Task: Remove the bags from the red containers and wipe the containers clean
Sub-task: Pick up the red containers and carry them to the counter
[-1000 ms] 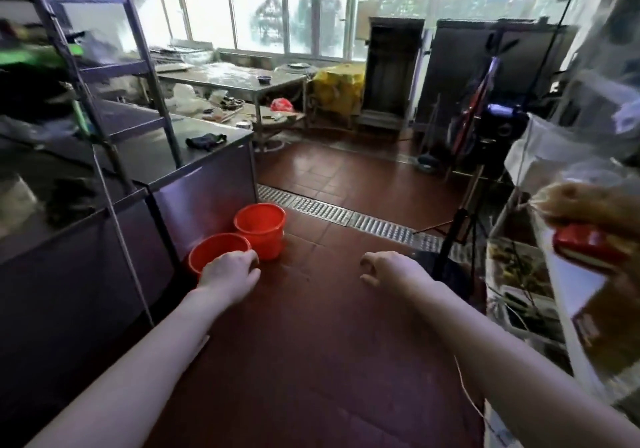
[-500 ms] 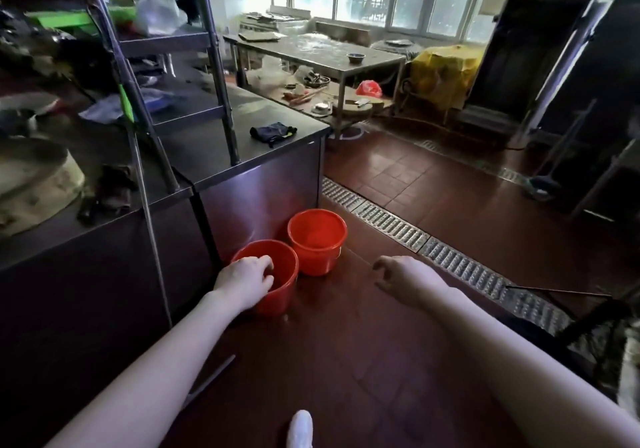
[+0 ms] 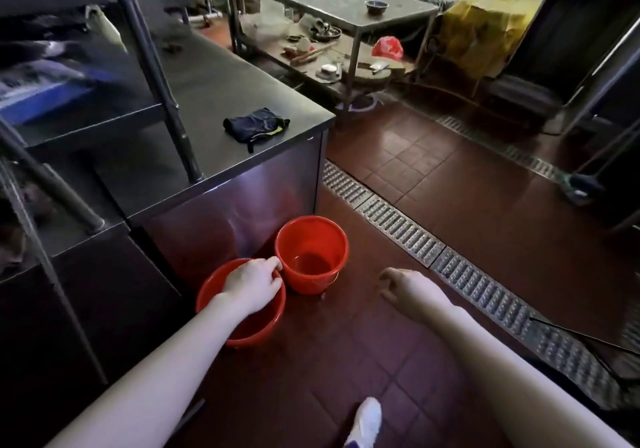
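Two round red plastic containers stand on the dark red tiled floor (image 3: pixel 450 205), touching or nearly touching each other, just beside the front corner of the stainless steel counter (image 3: pixel 214 101). The nearer red container (image 3: pixel 266 326) sits closer to the person; the farther red container (image 3: pixel 311 257) stands upright beyond it, toward the metal floor drain grate (image 3: pixel 398 225).

The left hand (image 3: pixel 251 284) rests over the far rim of the nearer container, its fingers (image 3: pixel 272 264) curled down at the rim; whether they grip the rim or merely rest on it cannot be told. The right hand (image 3: pixel 408 288) hovers above the floor to the right of both containers, fingers loosely bent and holding nothing.

No bag is visible in either container: the farther one shows a bare, glossy inside, while much of the nearer one's inside is hidden by the hand. Judging from this, bag removal looks done, or nearly so, and wiping is what remains. One dark crumpled cloth (image 3: pixel 254 127) lies near the counter's front corner, untouched, and could serve for that.

Counted: two containers, one cloth, two hands, no bags seen.
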